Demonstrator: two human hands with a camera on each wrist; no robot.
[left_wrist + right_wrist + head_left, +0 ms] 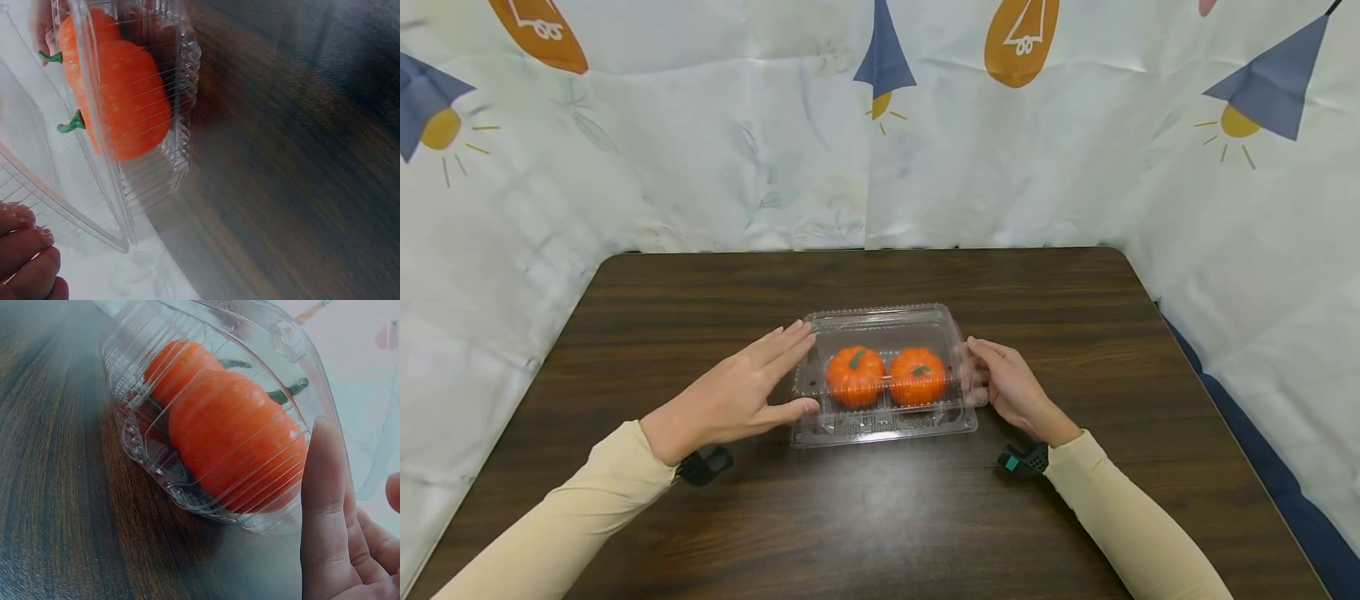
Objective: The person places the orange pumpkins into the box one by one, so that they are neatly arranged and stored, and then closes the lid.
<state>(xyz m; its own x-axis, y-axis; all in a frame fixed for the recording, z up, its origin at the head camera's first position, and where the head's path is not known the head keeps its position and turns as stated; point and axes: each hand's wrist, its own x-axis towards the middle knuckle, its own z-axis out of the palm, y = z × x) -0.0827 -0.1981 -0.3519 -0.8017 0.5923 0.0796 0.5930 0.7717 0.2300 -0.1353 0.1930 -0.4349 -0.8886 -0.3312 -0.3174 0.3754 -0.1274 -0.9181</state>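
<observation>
A clear plastic clamshell box [883, 427] lies on the table with two small orange pumpkins, a left one [855, 377] and a right one [917, 377], inside. Its see-through lid [880, 315] is tilted up over the base, the gap facing me. My left hand [737, 396] is at the lid's left side, fingers extended and thumb spread toward the front. At the right side, my right hand [1017, 392] touches the plastic; some of its fingers show through it. One straight finger [324, 500] lies along the box in the right wrist view.
A dark wood-grain table [880, 517] bears the box. White patterned curtains [700, 150] hang behind and on both sides of it. Dark blue fabric [1262, 450] shows past the right edge. A black wrist strap [703, 467] is on the left wrist.
</observation>
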